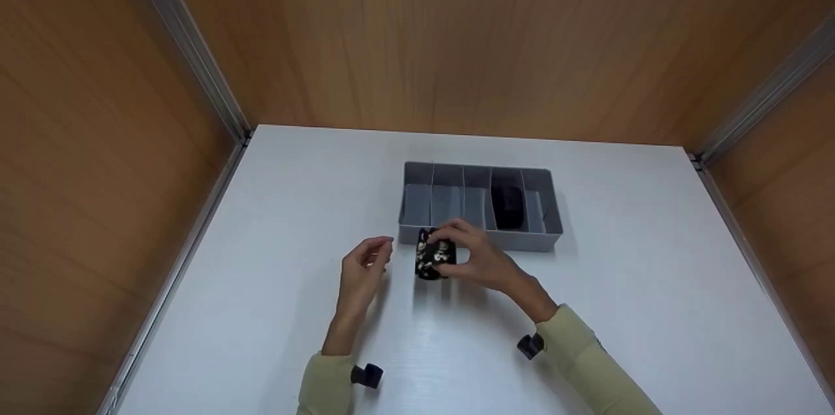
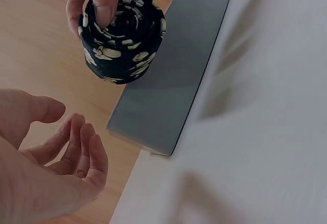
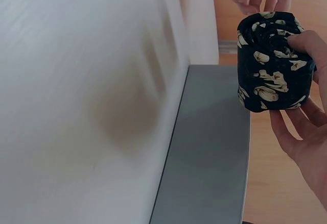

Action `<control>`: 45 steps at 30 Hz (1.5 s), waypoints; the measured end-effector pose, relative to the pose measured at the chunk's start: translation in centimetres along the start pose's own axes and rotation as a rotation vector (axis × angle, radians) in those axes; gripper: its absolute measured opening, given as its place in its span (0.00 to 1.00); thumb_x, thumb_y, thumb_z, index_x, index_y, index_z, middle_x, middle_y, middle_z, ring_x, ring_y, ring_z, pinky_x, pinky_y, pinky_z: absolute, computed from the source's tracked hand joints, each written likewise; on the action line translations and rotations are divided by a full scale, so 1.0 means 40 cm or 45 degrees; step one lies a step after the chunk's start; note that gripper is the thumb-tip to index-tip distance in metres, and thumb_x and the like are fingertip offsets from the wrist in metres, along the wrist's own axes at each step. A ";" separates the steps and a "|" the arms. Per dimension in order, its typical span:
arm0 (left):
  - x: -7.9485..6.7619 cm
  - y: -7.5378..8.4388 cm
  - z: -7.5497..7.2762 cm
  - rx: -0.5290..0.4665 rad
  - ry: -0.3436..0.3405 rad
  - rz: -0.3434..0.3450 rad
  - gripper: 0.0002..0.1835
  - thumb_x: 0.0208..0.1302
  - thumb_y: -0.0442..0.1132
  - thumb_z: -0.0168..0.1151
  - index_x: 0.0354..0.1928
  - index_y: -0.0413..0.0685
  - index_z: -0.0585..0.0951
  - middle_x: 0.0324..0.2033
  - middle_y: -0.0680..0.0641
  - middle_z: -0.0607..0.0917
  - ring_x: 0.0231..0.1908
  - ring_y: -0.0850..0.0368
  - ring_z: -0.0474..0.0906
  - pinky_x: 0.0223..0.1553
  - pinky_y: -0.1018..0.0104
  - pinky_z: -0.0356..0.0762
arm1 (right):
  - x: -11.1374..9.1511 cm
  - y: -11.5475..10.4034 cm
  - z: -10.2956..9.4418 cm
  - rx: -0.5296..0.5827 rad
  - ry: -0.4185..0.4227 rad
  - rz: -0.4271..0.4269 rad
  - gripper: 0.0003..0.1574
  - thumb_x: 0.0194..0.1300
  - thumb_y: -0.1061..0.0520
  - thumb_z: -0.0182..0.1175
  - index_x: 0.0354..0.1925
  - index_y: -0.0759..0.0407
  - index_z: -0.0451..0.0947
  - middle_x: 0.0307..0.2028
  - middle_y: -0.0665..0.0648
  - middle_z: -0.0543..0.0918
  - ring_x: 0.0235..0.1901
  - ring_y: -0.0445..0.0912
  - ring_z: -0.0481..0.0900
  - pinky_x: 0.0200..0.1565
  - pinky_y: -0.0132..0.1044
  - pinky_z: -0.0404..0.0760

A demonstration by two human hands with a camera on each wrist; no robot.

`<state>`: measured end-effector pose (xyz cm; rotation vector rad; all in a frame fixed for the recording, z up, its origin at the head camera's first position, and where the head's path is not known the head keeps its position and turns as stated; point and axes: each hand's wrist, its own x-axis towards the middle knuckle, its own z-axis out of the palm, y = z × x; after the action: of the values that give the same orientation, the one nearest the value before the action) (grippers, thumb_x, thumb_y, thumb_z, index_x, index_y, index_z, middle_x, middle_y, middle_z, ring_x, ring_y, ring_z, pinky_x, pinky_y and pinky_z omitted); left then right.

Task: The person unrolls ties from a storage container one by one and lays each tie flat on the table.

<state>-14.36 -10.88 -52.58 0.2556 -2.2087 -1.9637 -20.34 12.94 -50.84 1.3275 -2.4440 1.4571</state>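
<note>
My right hand (image 1: 483, 261) holds a rolled-up necktie (image 1: 425, 263), black with pale flowers. Thumb and fingers pinch the roll at its two ends, just in front of the grey divided tray (image 1: 528, 243). In the left wrist view the necktie (image 2: 115, 55) shows its spiral end, with the right thumb pressed onto it. My left hand (image 1: 359, 281) hovers to the left of the roll, apart from it, fingers loosely bent and holding nothing. The right wrist view has the necktie (image 3: 276, 83) overlapping the tray's front wall (image 3: 209, 142).
Inside the tray, a dark bundle (image 1: 508, 206) sits in the second compartment from the right. The tray stands on a white table (image 1: 293, 186) near its back edge. Wooden panels (image 1: 430, 43) enclose the back and both sides.
</note>
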 end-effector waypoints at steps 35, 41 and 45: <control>-0.061 -0.012 -0.030 -0.043 -0.050 0.068 0.13 0.73 0.41 0.65 0.52 0.41 0.85 0.46 0.44 0.86 0.46 0.52 0.81 0.46 0.69 0.81 | 0.079 -0.031 0.092 -0.114 -0.046 -0.038 0.21 0.63 0.60 0.70 0.55 0.56 0.82 0.55 0.56 0.77 0.52 0.47 0.78 0.52 0.39 0.81; -0.072 -0.019 -0.048 -0.043 -0.033 0.056 0.15 0.73 0.42 0.65 0.54 0.39 0.84 0.48 0.43 0.85 0.48 0.51 0.81 0.47 0.68 0.81 | 0.096 -0.034 0.116 -0.134 -0.074 -0.053 0.22 0.63 0.61 0.70 0.55 0.57 0.81 0.54 0.57 0.78 0.53 0.48 0.78 0.53 0.40 0.81; -0.071 -0.025 -0.060 -0.034 -0.018 0.029 0.14 0.72 0.42 0.66 0.53 0.42 0.85 0.47 0.44 0.85 0.47 0.51 0.81 0.46 0.67 0.82 | 0.107 -0.037 0.130 -0.134 -0.089 -0.037 0.22 0.63 0.62 0.70 0.55 0.57 0.81 0.54 0.57 0.77 0.53 0.48 0.78 0.53 0.39 0.81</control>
<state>-11.00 -12.61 -53.35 0.2128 -2.1824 -1.9874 -20.08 6.06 -51.08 1.4088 -2.4935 1.2775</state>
